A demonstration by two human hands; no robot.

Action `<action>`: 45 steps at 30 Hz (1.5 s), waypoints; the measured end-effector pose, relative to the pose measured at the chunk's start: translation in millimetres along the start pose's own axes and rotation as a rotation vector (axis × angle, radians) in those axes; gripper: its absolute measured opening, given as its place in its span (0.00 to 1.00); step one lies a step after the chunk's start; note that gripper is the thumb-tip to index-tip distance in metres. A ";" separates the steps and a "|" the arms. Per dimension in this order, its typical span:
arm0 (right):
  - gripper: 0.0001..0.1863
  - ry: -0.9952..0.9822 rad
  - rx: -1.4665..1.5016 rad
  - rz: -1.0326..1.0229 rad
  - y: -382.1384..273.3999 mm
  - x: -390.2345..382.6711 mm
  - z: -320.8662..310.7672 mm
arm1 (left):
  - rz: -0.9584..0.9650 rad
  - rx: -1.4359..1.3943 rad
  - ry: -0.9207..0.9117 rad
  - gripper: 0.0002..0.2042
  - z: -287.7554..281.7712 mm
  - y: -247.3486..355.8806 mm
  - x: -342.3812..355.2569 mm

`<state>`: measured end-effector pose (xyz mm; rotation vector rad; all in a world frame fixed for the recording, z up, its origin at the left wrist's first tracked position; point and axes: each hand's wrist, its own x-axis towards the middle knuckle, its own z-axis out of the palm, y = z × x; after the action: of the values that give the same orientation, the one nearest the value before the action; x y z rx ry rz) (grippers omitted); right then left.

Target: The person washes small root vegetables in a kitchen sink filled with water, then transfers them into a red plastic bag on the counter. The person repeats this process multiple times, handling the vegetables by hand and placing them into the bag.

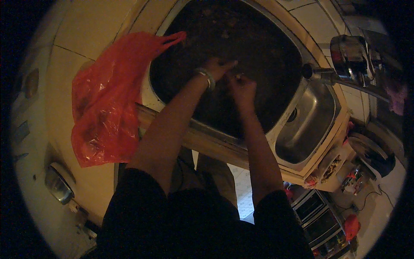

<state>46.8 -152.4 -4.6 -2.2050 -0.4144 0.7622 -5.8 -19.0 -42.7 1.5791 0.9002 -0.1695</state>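
Observation:
Both of my hands are close together over a large, dark, rounded basin (276,56) set in the counter. My left hand (216,69), with a pale bracelet (208,77) at the wrist, has its fingers drawn together toward the right hand. My right hand (243,90) is curled in a pinch, its fingertips almost meeting the left ones. A tiny pale spot shows at the right fingertips; what the hands hold is too dark and small to name. Faint brownish lumps (230,21) lie at the basin's far side.
A red plastic bag (112,95) lies on the counter at left, its handle reaching over the basin's rim. At right are a small steel sink (308,125), a tap (321,73) and a shiny metal pot (349,56). A dark round lid or pan (371,151) stands farther right.

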 end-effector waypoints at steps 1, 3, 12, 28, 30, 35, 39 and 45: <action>0.16 0.057 0.021 0.035 1.8 6.6 -2.9 | 0.017 -0.010 -0.002 0.21 -1.8 1.8 -3.0; 0.15 0.152 0.069 0.123 6.1 22.8 -8.1 | 0.031 -0.023 -0.036 0.23 -6.3 4.7 -12.0; 0.15 -0.264 -0.448 -0.265 38.9 46.1 -3.6 | 0.041 0.080 0.045 0.28 -2.6 -9.3 -13.5; 0.23 -0.766 0.214 0.176 -39.3 23.9 -85.6 | 0.211 -0.254 -0.383 0.25 -58.2 35.0 -52.3; 0.24 -0.697 0.459 0.070 -40.5 11.5 -93.7 | 0.258 -0.340 -0.463 0.24 -69.8 56.8 -66.4; 0.21 -0.549 0.709 0.064 -47.9 -11.6 -97.8 | 0.448 -0.134 -0.462 0.19 -82.0 93.8 -90.8; 0.21 -0.411 0.520 -0.008 -72.8 -21.7 -104.2 | 0.526 0.100 -0.269 0.15 -77.0 106.2 -107.8; 0.16 -0.228 0.388 0.133 -104.2 -37.6 -104.0 | 0.483 0.000 -0.308 0.11 -68.5 108.2 -118.1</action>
<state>78.2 -159.6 143.9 -1.8016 -0.2087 1.0748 -44.9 -4.5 126.4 1.6681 0.2671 -0.0646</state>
